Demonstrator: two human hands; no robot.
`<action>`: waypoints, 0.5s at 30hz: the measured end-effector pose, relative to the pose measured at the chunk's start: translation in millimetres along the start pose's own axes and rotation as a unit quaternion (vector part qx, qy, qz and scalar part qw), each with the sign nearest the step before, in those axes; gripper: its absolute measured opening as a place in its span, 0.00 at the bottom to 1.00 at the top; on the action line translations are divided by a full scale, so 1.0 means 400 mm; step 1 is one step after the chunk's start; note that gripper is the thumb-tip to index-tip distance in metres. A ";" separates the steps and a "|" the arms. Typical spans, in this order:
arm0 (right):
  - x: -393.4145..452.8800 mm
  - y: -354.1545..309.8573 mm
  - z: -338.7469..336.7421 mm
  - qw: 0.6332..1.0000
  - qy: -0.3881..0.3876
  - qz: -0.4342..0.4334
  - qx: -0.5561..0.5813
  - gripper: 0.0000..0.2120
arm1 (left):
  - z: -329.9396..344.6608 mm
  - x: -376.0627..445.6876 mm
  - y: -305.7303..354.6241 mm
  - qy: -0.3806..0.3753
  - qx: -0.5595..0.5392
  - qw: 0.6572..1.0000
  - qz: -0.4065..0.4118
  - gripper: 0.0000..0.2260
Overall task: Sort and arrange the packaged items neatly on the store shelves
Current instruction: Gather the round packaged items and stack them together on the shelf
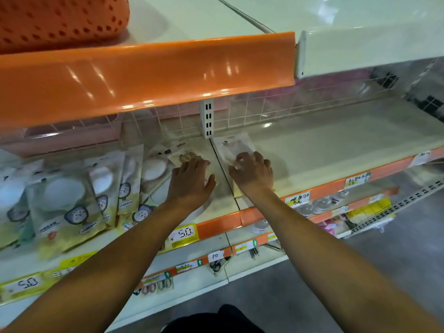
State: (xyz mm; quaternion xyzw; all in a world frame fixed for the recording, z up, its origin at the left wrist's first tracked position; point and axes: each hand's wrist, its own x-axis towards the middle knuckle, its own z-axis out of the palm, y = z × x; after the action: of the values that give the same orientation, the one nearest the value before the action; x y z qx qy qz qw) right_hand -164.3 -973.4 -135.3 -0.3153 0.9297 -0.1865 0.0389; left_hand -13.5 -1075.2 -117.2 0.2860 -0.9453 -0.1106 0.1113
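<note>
We note the clear packet (236, 150) lying flat just right of the shelf seam, long axis running back toward the grid, under our right hand (252, 174), fingertips curled onto it, while our left hand (192, 180) lies flat, fingers straight, on the neighbouring packet (186, 156).

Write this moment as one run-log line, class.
stage: arranging packets | left hand: flat on packet | right hand: fingers curled on clear packet | right shelf section: otherwise bare

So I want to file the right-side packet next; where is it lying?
In the head view, the clear packet lies flat on the middle shelf, just right of the white slotted upright, with the right hand on its near end.
</note>
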 end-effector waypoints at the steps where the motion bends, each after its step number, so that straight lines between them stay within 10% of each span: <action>1: 0.001 0.003 0.006 1.000 0.000 0.004 -0.004 0.19 | 0.002 0.002 -0.002 -0.001 0.001 1.000 0.000 0.19; 15: 0.022 0.045 0.028 0.999 -0.032 0.013 -0.013 0.27 | 0.004 0.006 -0.011 0.003 0.005 1.000 -0.005 0.18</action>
State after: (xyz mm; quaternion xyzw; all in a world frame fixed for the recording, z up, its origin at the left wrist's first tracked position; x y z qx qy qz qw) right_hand -179.6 -969.2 -152.1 -0.3092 0.9344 -0.1638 0.0675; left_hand -13.5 -1080.0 -119.4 0.2917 -0.9440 -0.1058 0.1126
